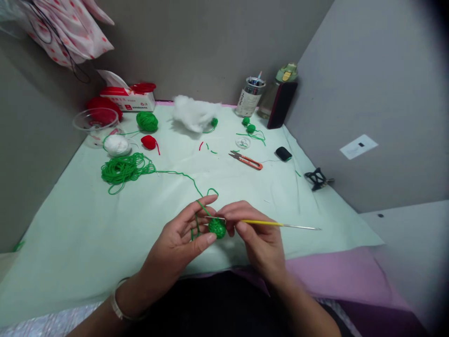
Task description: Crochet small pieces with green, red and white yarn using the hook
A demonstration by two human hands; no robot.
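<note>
Close to the table's front edge, my left hand point(185, 231) pinches a small round green crochet piece point(217, 228) between thumb and fingers. Green yarn point(178, 173) is threaded around the left fingers and trails back to a loose pile of green yarn point(122, 171). My right hand point(257, 234) grips a crochet hook point(263, 223) with a yellow handle, held nearly level. The hook's metal front end lies at the top of the green piece; whether it passes through a stitch is too small to tell.
Orange-handled thread snips point(247, 160) lie beyond my right hand, near a small clear dish point(242, 142) and a black rounded object point(283, 154). White stuffing point(194, 113) sits at the back. A can of pens point(249, 97), a bottle point(286, 72) and a phone point(282, 105) stand back right.
</note>
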